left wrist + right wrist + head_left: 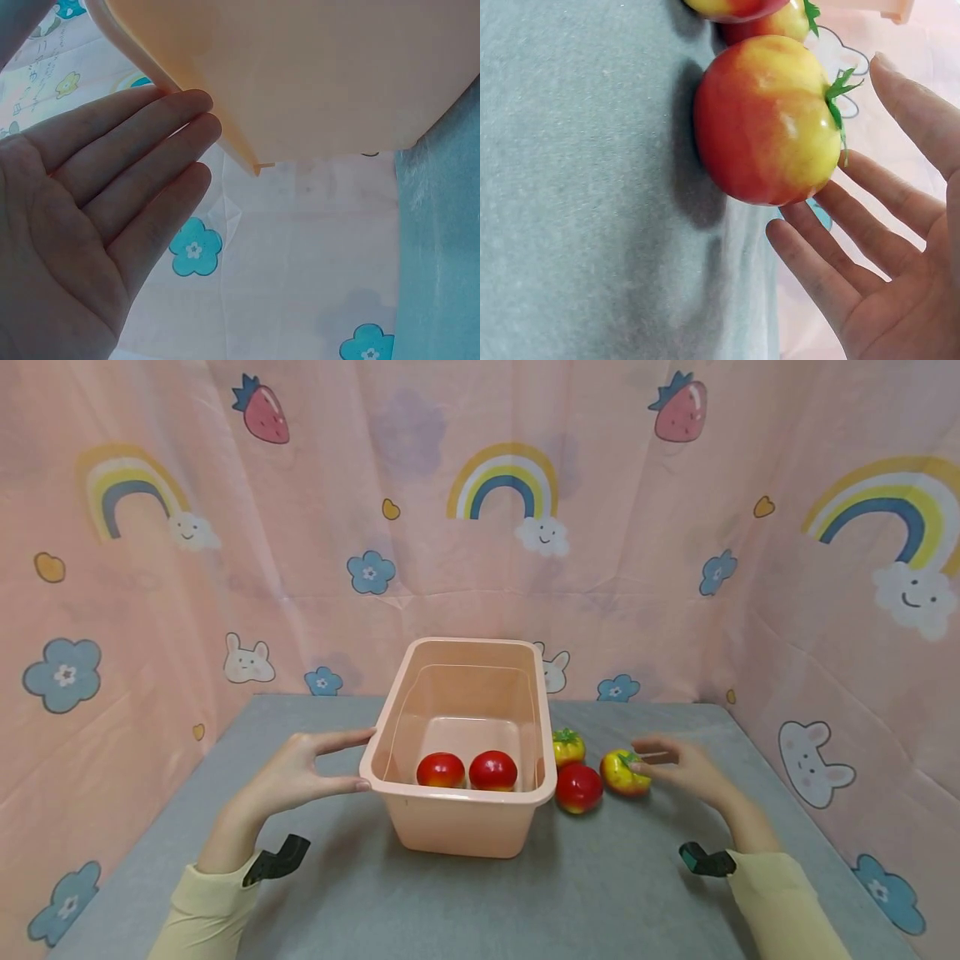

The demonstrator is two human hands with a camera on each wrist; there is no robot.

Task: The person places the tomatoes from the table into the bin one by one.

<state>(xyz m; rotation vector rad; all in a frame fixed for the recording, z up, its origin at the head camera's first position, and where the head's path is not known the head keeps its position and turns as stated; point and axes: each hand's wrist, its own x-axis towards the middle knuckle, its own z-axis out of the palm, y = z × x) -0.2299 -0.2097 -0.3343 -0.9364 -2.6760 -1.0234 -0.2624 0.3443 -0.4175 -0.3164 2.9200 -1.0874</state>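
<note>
**Two tomatoes in the bin, three on the mat**

Your left hand [300, 772] steadies the peach bin [457, 831] from its left side, fingers [142, 142] straight and spread, the tips touching the rim and wall; it curls round nothing. The bin stands upright near the middle of the grey mat [600, 893], with the pink printed curtain [480, 552] hung behind and at both sides.

Your right hand [686, 768] is wide too, palm turned toward the yellow-red tomato [624, 773], which rests on the mat to the right of the bin. The right wrist view shows your fingers [832, 255] straight and close beside the fruit, at its leafy end; whether they already touch it cannot be told, but they are not yet closed round it.

Inside the bin, two red tomatoes [467, 771] lie side by side against the near wall. Outside, three remain: the one at your right hand, a red tomato [578, 787] just left of it, and a small yellow tomato [568, 747] behind that, close to the bin's right wall.

Judged from how things lie, the job of filling the bin is under half done: two in, three to go, the nearest not yet gripped.
</note>
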